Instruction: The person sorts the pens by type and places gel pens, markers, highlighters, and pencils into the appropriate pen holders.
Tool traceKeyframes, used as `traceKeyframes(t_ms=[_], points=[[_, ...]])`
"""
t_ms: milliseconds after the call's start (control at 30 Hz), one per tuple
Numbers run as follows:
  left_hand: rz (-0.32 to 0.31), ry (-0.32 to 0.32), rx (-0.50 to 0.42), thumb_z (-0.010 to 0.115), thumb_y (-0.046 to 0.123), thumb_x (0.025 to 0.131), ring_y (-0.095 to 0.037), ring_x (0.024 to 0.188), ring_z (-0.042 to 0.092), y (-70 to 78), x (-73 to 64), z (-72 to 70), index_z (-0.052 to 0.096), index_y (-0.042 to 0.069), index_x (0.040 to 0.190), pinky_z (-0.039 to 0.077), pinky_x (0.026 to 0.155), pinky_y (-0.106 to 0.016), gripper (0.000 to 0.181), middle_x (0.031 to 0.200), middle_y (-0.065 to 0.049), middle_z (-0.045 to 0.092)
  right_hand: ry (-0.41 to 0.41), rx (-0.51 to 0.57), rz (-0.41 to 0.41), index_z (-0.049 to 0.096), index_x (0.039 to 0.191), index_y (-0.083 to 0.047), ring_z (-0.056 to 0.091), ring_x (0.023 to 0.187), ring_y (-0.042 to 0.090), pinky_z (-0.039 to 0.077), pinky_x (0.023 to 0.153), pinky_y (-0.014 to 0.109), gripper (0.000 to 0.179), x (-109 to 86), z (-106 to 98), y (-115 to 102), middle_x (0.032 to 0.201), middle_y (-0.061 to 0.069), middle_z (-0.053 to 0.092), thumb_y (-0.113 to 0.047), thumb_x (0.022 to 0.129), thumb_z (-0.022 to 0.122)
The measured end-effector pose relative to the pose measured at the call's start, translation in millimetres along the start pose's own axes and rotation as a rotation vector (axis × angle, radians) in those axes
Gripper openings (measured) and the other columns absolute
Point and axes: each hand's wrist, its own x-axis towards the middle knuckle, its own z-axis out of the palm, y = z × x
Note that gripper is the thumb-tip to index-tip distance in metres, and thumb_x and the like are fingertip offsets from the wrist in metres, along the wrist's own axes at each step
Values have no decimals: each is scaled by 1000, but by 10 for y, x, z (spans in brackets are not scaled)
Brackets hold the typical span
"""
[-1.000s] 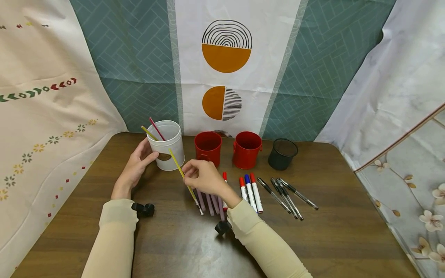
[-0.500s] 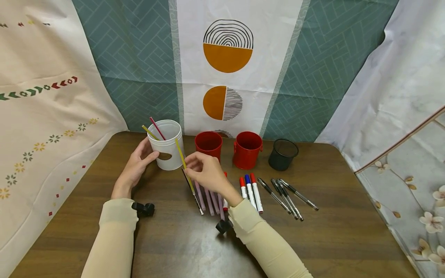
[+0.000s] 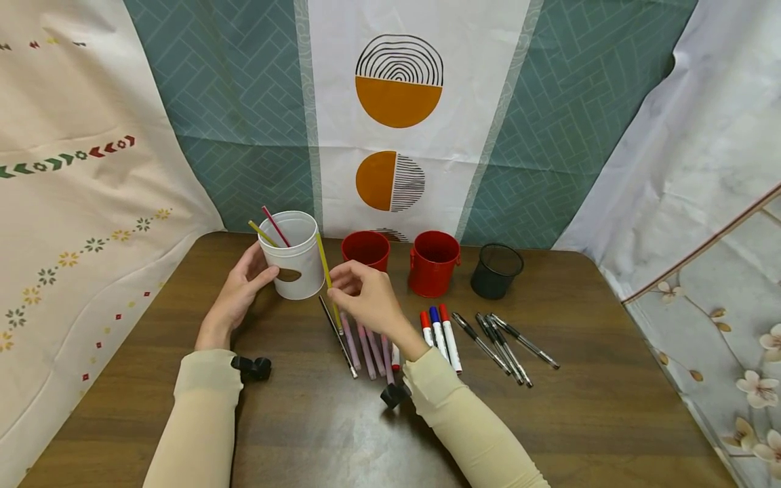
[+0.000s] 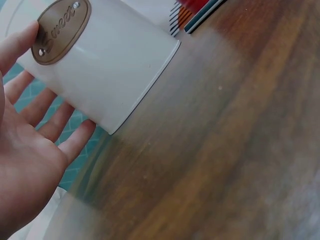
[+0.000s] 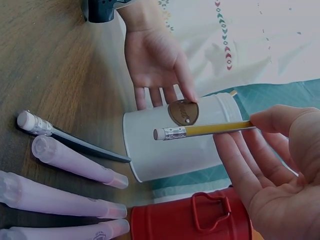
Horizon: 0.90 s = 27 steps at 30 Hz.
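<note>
A white pencil cup [image 3: 295, 278] with a brown oval label stands at the back left, one yellow and one red pencil leaning in it. My left hand [image 3: 239, 288] holds its left side, thumb at the label [image 4: 62, 31] and fingers around the side. Between thumb and fingertips, my right hand [image 3: 366, 298] pinches a yellow pencil [image 5: 200, 131]. This pencil is upright and slightly tilted, just right of the cup, with its eraser end low. Below lies a black pencil [image 3: 337, 335] with a white eraser, beside several pale purple highlighters [image 3: 367, 352], partly hidden by my right hand.
Two red buckets [image 3: 434, 268] and a black mesh cup [image 3: 496, 271] stand along the back of the wooden table [image 3: 317, 434]. Red and blue capped markers [image 3: 450, 346] and several black pens [image 3: 503, 349] lie to the right. Fabric hangs behind.
My right hand has moved slightly right and lifted the yellow pencil off the black one, turning it more upright beside the cup. My left hand stays in place.
</note>
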Motion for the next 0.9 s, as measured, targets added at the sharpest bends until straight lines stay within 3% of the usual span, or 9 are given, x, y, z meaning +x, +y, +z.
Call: traceKeyframes(t_ms=[267, 467, 567, 700, 900], points=[[0, 6, 7, 63, 18, 108, -36, 159, 26, 9, 14, 0, 22, 22, 171, 40, 111, -16, 75, 174, -16, 26, 21, -1, 7, 72, 113, -8, 72, 82, 9, 61, 79, 24, 20, 5, -24, -22, 100, 4, 77, -7, 95, 78], [-9, 8, 5, 62, 17, 109, -35, 159, 26, -1, -10, -2, 22, 22, 171, 30, 127, -48, 75, 174, -16, 26, 39, 15, 14, 73, 114, -9, 72, 82, 8, 62, 76, 25, 20, 1, -20, -16, 99, 4, 77, -8, 95, 79], [-5, 10, 5, 62, 17, 108, -36, 159, 25, -9, -14, -9, 22, 21, 171, 34, 124, -35, 75, 174, -17, 26, 46, 21, 10, 73, 114, -8, 72, 83, 8, 62, 77, 26, 20, 5, -19, -15, 98, 4, 77, -7, 95, 78], [-3, 8, 9, 63, 18, 108, -37, 159, 25, -12, -13, -19, 22, 21, 171, 42, 109, -13, 75, 174, -16, 26, 52, 27, 8, 73, 114, -7, 73, 84, 9, 62, 79, 26, 20, 14, -27, -22, 99, 5, 77, -6, 95, 79], [-1, 7, 1, 63, 17, 108, -37, 159, 26, -5, 2, -1, 23, 22, 171, 42, 108, -14, 75, 173, -16, 27, 70, 45, 7, 73, 114, -8, 73, 86, 12, 63, 80, 27, 20, 29, -57, -24, 100, 6, 77, -7, 95, 79]])
